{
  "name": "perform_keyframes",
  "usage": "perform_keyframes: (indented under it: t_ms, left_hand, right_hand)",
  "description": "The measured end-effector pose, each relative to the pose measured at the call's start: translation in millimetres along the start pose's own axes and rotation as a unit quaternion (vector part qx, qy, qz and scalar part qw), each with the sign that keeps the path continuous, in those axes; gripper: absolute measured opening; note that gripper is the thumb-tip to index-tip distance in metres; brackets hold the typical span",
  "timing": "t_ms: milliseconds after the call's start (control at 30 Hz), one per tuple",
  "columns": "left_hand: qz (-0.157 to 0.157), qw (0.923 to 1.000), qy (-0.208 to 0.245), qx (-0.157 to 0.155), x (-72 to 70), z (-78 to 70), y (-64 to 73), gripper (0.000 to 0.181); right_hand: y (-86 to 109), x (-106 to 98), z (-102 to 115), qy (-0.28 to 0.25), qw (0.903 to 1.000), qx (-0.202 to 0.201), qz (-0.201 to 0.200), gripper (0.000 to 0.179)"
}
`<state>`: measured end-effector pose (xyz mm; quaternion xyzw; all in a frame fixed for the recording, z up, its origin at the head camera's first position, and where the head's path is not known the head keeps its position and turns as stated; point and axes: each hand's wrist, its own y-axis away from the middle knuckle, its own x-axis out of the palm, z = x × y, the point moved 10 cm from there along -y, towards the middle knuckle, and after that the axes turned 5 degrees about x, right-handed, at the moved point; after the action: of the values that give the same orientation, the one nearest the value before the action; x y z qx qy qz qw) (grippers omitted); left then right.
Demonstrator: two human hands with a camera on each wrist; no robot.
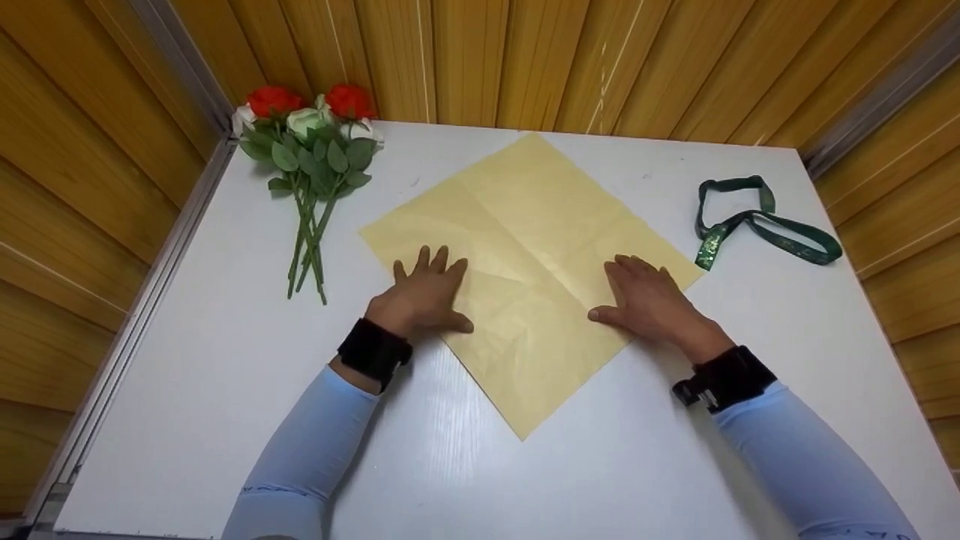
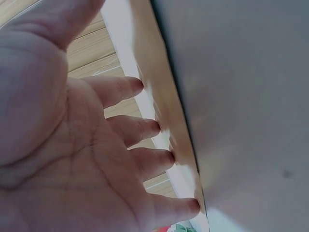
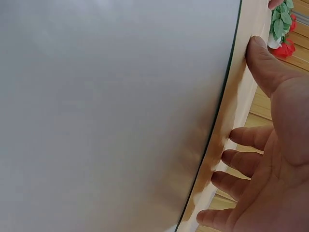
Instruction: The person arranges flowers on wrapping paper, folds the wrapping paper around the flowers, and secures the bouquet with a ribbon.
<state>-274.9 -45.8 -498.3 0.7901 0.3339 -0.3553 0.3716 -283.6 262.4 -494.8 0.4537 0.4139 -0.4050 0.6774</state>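
A square sheet of tan wrapping paper [image 1: 525,255] lies on the white table with one corner towards me, crossed by a diagonal crease. My left hand [image 1: 424,296] rests on its left part, fingers spread and fairly straight. On the right part, my right hand [image 1: 649,300] touches the paper with its fingertips and outstretched thumb. In the left wrist view the fingertips of the left hand [image 2: 96,140] meet the paper [image 2: 166,96]. The right wrist view shows the right hand [image 3: 270,145] with its palm raised off the sheet [image 3: 231,96].
Artificial roses [image 1: 315,150] in red, white and pale green lie at the back left of the table [image 1: 187,390], stems towards me. A dark green ribbon [image 1: 757,217] lies looped at the back right. Wood-patterned panels [image 1: 465,60] stand behind the table and at both sides.
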Motion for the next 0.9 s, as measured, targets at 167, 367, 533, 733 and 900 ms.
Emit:
perform_keyframes:
  t_ms: [167,367,533,733,900]
  left_hand:
    - [-0.027,0.9994,-0.013,0.015,-6.8,-1.2,-1.4,0.094]
    - [-0.152,0.9869,-0.022,0.050,-42.1,7.5,5.0,0.039]
    - [-0.214,0.9765,0.022,0.004,-72.9,41.9,18.9,0.033]
    - [-0.266,0.9607,0.038,-0.070,-101.0,90.7,34.1,0.024]
    - [-0.303,0.9437,0.032,-0.130,-117.2,122.9,51.4,0.027]
  right_hand:
    - [0.4,0,-1,0.001,0.9999,0.007,0.011,0.098]
    - [0.2,-12,12,-0.043,0.9986,-0.013,-0.028,0.089]
    - [-2.6,-23,27,-0.068,0.9945,-0.027,-0.075,0.072]
    - [-1.1,-33,42,-0.097,0.9858,-0.036,-0.132,0.051]
    - [1.5,-33,52,-0.117,0.9808,-0.032,-0.153,0.041]
